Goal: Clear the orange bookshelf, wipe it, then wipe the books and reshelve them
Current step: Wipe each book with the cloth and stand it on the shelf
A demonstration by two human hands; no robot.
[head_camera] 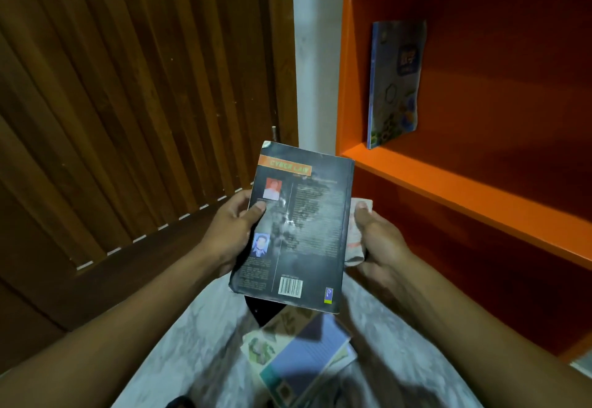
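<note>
So the left hand [232,231] had a dark paperback [296,228] by its left edge, thumb curled over the back cover and the other fingers tucked behind it, gripping. The back cover faced up at the camera. An orange band near the top read "CYBER LAW" in yellowish letters, kind of blurry but legible. Below that were two small portrait photos down the left column, blocks of white text too small to read, a barcode near the bottom, and a little blue and green publisher logo in the bottom right corner. The cover looked dusty and scuffed.

The right hand [381,241] was clenched on a pale crumpled cloth [354,237], thumb on top, the cloth pressed right up against the book's right edge.

The orange bookshelf [448,189] stood just to the right of the book. One blue book [395,84] stood upright in it, leaning against the left wall of its compartment. It had some sort of badge with writing on the cover, but I couldn't read it.

Down on the marbled floor [198,337], below the held paperback, a loose pile of books [301,353] lay flat, the top one with a purple and teal cover. A slatted wooden door [128,103] filled the left side.
</note>
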